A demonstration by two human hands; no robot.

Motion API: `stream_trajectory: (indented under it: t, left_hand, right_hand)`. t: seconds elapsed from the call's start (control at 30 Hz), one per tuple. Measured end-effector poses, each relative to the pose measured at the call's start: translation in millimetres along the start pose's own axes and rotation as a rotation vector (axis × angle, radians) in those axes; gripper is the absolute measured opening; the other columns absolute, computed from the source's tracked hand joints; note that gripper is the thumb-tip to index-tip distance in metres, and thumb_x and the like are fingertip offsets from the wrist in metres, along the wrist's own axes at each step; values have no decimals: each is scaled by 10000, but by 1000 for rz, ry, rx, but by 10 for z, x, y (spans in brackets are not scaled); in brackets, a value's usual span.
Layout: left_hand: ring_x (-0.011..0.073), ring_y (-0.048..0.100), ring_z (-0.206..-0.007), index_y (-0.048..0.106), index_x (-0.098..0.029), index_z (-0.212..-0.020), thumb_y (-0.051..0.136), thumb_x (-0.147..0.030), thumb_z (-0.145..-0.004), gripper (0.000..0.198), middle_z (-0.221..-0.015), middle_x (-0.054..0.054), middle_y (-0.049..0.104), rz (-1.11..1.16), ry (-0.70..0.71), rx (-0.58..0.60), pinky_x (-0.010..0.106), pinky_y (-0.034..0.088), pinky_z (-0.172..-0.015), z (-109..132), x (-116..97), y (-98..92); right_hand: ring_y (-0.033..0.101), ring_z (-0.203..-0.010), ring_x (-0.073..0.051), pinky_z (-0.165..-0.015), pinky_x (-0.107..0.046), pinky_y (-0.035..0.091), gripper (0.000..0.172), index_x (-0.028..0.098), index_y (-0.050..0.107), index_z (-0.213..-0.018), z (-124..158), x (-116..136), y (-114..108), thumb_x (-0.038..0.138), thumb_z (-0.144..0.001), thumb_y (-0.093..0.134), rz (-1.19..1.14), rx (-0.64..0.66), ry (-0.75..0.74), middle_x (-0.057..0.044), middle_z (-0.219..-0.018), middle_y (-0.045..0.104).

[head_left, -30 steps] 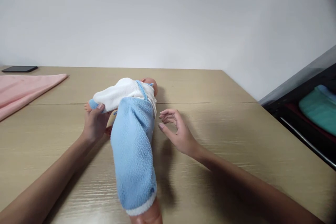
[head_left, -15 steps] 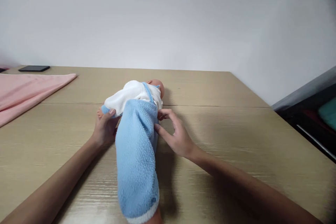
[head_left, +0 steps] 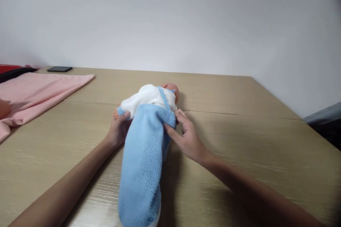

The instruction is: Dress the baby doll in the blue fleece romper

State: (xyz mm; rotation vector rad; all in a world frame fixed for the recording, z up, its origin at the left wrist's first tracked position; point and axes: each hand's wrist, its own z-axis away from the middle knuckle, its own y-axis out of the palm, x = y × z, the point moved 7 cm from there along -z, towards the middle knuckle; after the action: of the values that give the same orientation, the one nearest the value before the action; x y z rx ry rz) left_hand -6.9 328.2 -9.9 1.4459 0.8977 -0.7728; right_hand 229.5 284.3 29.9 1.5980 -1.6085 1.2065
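Observation:
A baby doll [head_left: 149, 95] lies on its side on the wooden table, its head [head_left: 173, 90] away from me and its face turned out of sight. It wears a white top and fuzzy light-blue overalls [head_left: 144, 149] with a thin blue strap. My left hand [head_left: 119, 127] is closed around the doll's sleeved arm near the cuff, thumb on top; its other fingers are mostly hidden. On the doll's right side, my right hand [head_left: 188, 134] pinches the overalls near the waist between thumb and fingers.
A pink cloth [head_left: 53, 88] is spread at the left of the table [head_left: 239, 142], with part of a skin-toned object [head_left: 4, 108] on it at the frame edge. A dark phone [head_left: 60, 68] lies near the wall. Red and black items [head_left: 13, 71] show at far left.
The view has swung left, so everything sits farther right. My right thumb and fingers have closed on the waist of the overalls. My left hand keeps its hold on the arm.

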Motion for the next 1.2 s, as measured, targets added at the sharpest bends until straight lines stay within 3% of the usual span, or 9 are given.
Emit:
stream_trajectory:
  t: [0.1,0.17,0.23,0.33,0.47,0.73,0.87,1.07,1.2]
  left_hand:
    - [426,792,-1210,809,-221,-1109,989,-427,-709,485,-1037,59,884,-3,10,27,511,681,-1016,-20,4,16]
    - [422,794,-1203,817,-222,-1128,994,-436,-696,513,-1039,50,885,-5,11,23,507,684,-1014,-30,11,3]
    - [410,800,-1192,817,-228,-1114,992,-444,-696,502,-1049,43,886,-6,1,9,496,684,-1019,-33,20,-18]
    - [394,814,-1157,810,-229,-1086,991,-456,-694,487,-1061,41,888,-8,-15,-12,480,690,-1009,-30,29,-41]
    - [395,814,-1151,815,-220,-1108,994,-437,-684,508,-1093,43,892,-6,-29,-13,467,697,-988,-28,43,-31]
    - [404,820,-1139,800,-226,-1105,975,-424,-668,511,-1034,32,892,37,-49,-32,481,700,-977,-40,65,-56]
    - [424,767,-1287,774,-218,-1147,920,-414,-740,475,-1104,56,895,116,-100,-10,505,656,-1084,-39,65,-14]
    - [436,735,-1346,759,-215,-1239,837,-421,-829,465,-1204,71,883,186,-166,11,528,632,-1118,-54,78,-5]
    - [447,725,-1358,753,-213,-1276,833,-427,-821,508,-1194,71,886,186,-186,19,541,627,-1120,-87,88,-48]
  right_hand:
    - [562,-1393,-305,-1260,-491,442,174,285,686,-1059,4,58,-64,435,-1039,774,11,-87,-67,-96,-1384,587]
    - [561,-1445,-292,-1275,-477,443,184,303,663,-1172,-4,19,-34,441,-1071,730,-98,-61,-32,-91,-1460,608]
    - [662,-1266,-254,-1146,-426,539,245,315,611,-1232,-18,-68,19,490,-1086,698,-231,-22,53,-65,-1323,691]
    - [688,-1008,-207,-962,-352,580,315,311,560,-1140,-43,-146,64,555,-1049,739,-355,-3,120,-2,-1059,718]
    - [707,-1107,-216,-1023,-360,569,380,319,606,-1269,-70,-136,85,550,-1022,780,-431,70,168,-3,-1113,750]
    - [693,-1007,-244,-920,-391,584,412,279,756,-1156,-67,-162,77,664,-1009,751,-275,131,270,-29,-1077,759]
    - [684,-1054,-247,-941,-380,571,404,283,724,-1159,-4,-228,68,656,-1007,754,-268,61,285,-30,-1111,748]
    - [598,-943,-223,-853,-359,501,322,258,666,-1040,254,-411,47,577,-1081,675,-114,131,244,-17,-986,647]
    - [601,-1123,-257,-1049,-412,481,270,265,645,-991,332,-405,-45,512,-1064,725,41,-38,92,-51,-1134,592]
